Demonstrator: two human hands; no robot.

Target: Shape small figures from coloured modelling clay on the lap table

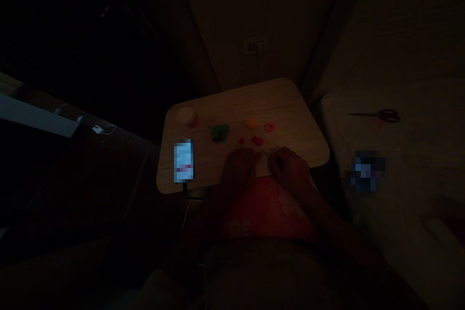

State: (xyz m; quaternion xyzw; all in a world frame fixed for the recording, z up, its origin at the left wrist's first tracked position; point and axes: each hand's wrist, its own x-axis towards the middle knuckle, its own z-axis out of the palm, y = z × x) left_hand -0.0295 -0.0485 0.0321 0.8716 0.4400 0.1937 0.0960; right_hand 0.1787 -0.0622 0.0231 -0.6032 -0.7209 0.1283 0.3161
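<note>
The scene is very dark. My left hand (pixel 240 164) rests curled on the near edge of a small wooden table (pixel 290 101). My right hand (pixel 288 167) is beside it, fingers pinched on a thin green stick (pixel 266 153). Just beyond the hands lie small clay pieces: a red lump (pixel 257 140), a tiny red bit (pixel 241 141), a red flower shape (pixel 269 127), an orange ball (pixel 251 122) and a green lump (pixel 219 131). What the left hand holds, if anything, is hidden.
A lit phone (pixel 183 161) lies at the table's left front, a small pale tub (pixel 187 116) behind it. Scissors (pixel 381 115) lie on the pale bed surface (pixel 407 164) to the right. A wall socket (pixel 256 44) is behind the table; cables trail at left.
</note>
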